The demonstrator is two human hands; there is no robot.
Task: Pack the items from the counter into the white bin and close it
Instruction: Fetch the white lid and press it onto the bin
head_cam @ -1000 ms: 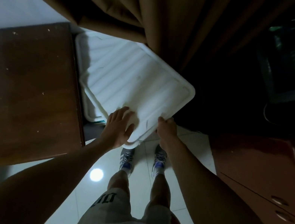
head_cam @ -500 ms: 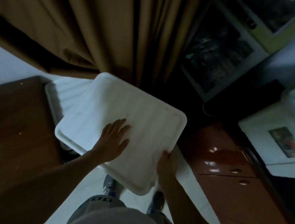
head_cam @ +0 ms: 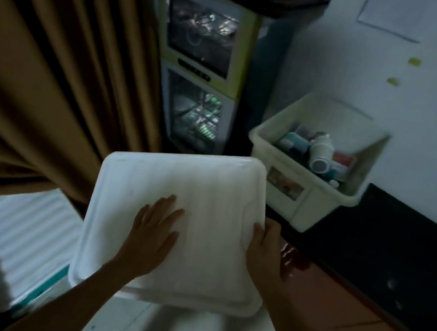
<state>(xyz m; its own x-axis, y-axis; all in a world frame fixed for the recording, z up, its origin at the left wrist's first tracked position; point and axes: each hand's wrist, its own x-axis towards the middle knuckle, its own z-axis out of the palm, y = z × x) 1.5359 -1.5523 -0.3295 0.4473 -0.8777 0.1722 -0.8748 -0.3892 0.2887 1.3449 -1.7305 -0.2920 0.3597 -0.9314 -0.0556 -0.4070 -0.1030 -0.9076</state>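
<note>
- lid: plain white, faint ridges
- ribbed lid: white, striped with ridges, teal edge below
- bin: cream-white
- curtain: brown
- counter: black
- wall: pale, yellowish spots

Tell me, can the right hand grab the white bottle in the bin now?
Probably not yet. The right hand grips the lid by its edge, so it's busy, and the bin with the white bottle sits farther back, past the lid.

We are seeing the ribbed white lid floating clear of the open bin, which is sitting on the counter holding bottles.
</note>
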